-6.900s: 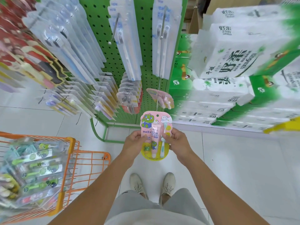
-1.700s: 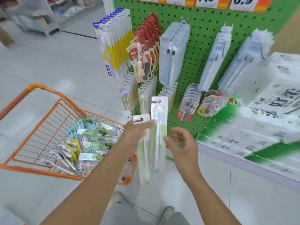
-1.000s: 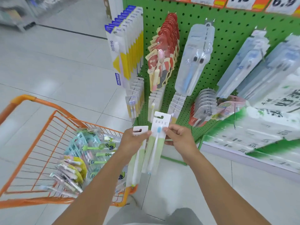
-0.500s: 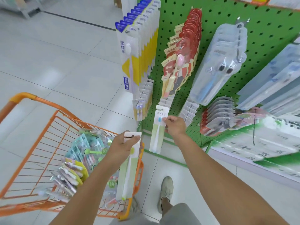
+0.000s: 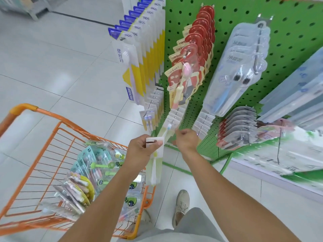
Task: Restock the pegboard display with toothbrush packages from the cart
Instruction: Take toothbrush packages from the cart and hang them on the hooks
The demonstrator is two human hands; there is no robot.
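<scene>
While hands (image 5: pixel 164 145) work: two packages (image 5: pixel 153 165) (one each).

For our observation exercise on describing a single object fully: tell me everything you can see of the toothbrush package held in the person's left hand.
The toothbrush package is a long, narrow blister pack: a white card header with a dark hang slot, pale green backing and clear plastic over a toothbrush with a light handle and yellowish head. It hangs roughly upright, header uppermost, above the orange cart's near corner. The left hand pinches its header; nothing else visibly touches it.
</scene>
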